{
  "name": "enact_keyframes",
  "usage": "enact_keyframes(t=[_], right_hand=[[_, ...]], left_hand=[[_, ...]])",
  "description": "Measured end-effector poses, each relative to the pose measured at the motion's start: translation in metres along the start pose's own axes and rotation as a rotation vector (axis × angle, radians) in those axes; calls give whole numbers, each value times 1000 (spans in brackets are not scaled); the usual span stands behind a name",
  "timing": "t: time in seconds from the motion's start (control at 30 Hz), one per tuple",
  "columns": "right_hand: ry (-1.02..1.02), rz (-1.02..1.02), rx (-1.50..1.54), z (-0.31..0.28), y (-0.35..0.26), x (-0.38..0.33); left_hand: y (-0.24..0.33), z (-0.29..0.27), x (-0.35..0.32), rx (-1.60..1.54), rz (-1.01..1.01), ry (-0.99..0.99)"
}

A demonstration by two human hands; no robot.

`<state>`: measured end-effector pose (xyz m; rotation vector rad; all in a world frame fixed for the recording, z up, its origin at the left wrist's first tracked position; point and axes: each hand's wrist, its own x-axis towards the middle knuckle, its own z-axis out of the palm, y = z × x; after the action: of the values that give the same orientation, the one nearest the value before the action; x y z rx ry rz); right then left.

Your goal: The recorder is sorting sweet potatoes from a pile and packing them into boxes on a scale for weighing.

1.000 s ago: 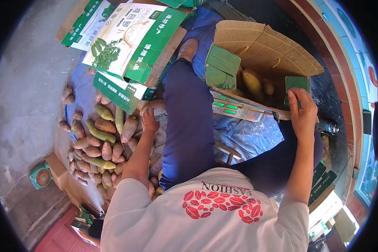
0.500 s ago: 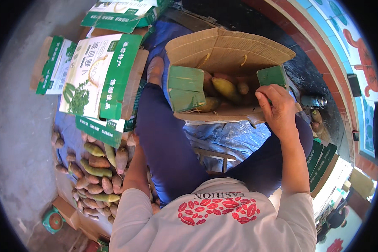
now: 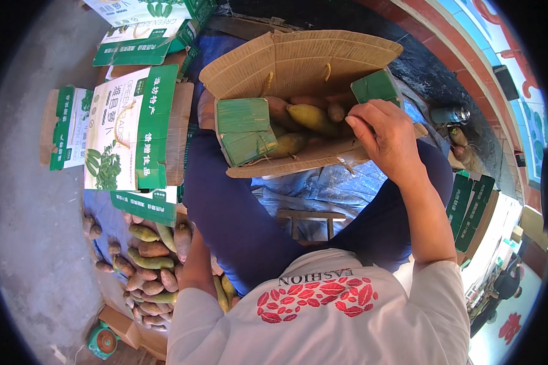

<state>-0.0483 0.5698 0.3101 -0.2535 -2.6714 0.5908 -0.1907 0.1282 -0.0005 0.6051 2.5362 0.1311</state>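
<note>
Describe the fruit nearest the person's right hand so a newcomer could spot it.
Find the open cardboard box on the person's lap. Just left of the right hand at its rim lies a long yellow fruit; its neighbours are duller brown or greener.

Head camera looks steeply down, close over the lap.

On my left I see flattened green-and-white cartons (image 3: 131,131) spread over the grey concrete floor (image 3: 30,201), with more of them stacked at the far left (image 3: 149,36). A blue tarp (image 3: 313,191) lies crumpled in the middle, and a small wooden stool (image 3: 310,222) sits on it. Near left, a green tape roll (image 3: 103,342) rests at the edge of a brown cardboard piece (image 3: 137,331). To the right stand upright green cartons (image 3: 472,207), and far right a metal cup (image 3: 447,115) sits by a red-brick kerb (image 3: 463,45).
</note>
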Motion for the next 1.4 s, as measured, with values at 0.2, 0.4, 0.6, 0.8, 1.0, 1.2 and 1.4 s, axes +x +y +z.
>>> enact_keyframes(t=[0.2,0.4,0.6,0.8,1.0,1.2,1.4], right_hand=[[29,-5,-25,-1,2,-3],[52,-13,-9,1,5,-7],[76,-33,30,6,3,-6],[95,-25,36,0,9,-12],[115,-11,56,-3,10,-14],[156,10,64,-9,13,-16],[205,13,84,-17,14,-20]], left_hand=[[-17,-7,-45,-65,-40,-37],[-18,-12,-75,-142,-93,-54],[35,3,-93,-225,-164,-50],[43,-4,-89,-309,-173,-74],[47,-21,-74,-394,-197,-62],[11,-57,-73,-461,-212,-36],[32,-159,-123,-332,-230,323]])
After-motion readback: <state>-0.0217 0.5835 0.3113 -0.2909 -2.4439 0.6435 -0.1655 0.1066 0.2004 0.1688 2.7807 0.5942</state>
